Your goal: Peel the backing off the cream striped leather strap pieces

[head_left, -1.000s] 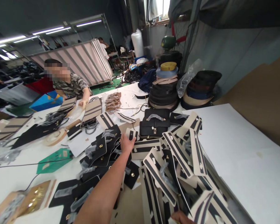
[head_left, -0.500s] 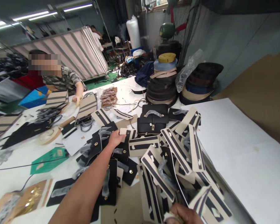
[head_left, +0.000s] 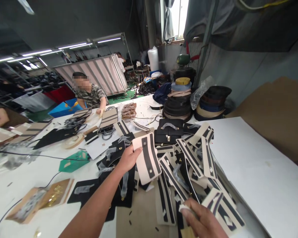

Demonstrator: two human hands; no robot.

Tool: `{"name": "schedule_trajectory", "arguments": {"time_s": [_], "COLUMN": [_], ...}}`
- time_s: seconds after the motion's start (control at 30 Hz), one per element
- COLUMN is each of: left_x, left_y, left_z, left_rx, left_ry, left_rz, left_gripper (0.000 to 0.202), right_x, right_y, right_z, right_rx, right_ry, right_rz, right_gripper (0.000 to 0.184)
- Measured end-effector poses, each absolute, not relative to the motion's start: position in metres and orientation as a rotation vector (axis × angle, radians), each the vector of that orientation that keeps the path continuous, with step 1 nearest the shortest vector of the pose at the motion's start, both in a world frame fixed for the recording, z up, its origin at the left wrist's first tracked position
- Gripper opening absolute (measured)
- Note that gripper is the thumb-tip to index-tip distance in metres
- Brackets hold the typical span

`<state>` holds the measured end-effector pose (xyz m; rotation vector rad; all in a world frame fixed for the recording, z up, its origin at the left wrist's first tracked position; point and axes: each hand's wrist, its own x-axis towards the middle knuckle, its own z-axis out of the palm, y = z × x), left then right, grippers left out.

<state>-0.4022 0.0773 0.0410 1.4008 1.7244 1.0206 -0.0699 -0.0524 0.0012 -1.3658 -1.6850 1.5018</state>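
Observation:
My left hand grips a beige bag panel by its left edge, thumb on top. The panel is tilted up above the heap, showing black stripes and two round metal fittings. At the bottom, my right hand is closed with a small white piece at its fingers; its kind is not clear. Beside and beyond that hand lies a heap of beige panels with black strips. Under my left arm are black bag flaps with plastic-wrapped handles. A black handbag with a metal clasp stands behind the panels.
Across the table a person in a camouflage shirt handles pale strip material. Rolls of strap are stacked at the back. A cardboard tray holds gold fittings at left, near a green sheet. Another person's arm shows far left.
My left hand has lifted the beige panel off the pile and brought it nearer, turned upright. My right hand has risen slightly into view. The camera view has shifted.

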Motion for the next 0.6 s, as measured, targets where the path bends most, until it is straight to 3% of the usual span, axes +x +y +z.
{"name": "schedule_trajectory", "arguments": {"time_s": [0.27, 0.6], "left_x": [-0.336, -0.283], "left_y": [-0.031, -0.068], "left_z": [0.032, 0.039], "left_rx": [1.112, 1.149], "left_ry": [1.436, 1.321], "left_rz": [0.926, 0.85], "left_gripper": [0.041, 0.04], "right_x": [-0.073, -0.07], "right_y": [-0.06, -0.067], "right_z": [0.022, 0.029], "right_rx": [-1.243, -1.25], "right_ry": [-1.694, -1.699], "right_rz": [1.592, 1.454], "right_gripper": [0.049, 0.049]}}
